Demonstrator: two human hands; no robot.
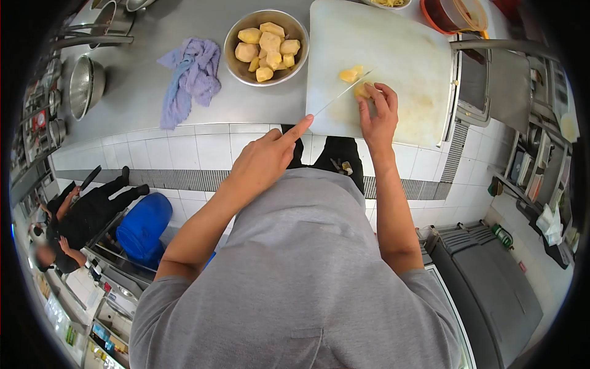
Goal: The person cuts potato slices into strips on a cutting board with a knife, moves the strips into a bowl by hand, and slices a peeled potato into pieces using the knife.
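Note:
My left hand (pixel 266 158) is closed round a knife (pixel 342 94), its index finger stretched along the top. The blade appears edge-on as a thin line slanting up to the right over the white cutting board (pixel 405 55). Just right of the blade, my right hand (pixel 380 114) grips a piece of peeled potato (pixel 361 91) between thumb and fingers. On the blade's other side, a cut potato piece (pixel 351 74) lies on the board. The knife handle is hidden inside my left hand.
A metal bowl (pixel 230 69) of peeled potatoes stands left of the board. Beside it lies a crumpled purple cloth (pixel 200 74). A metal colander (pixel 86 87) sits further left, and an orange-rimmed container (pixel 453 15) at back right. Another person (pixel 92 212) is at far left near a blue barrel (pixel 143 227).

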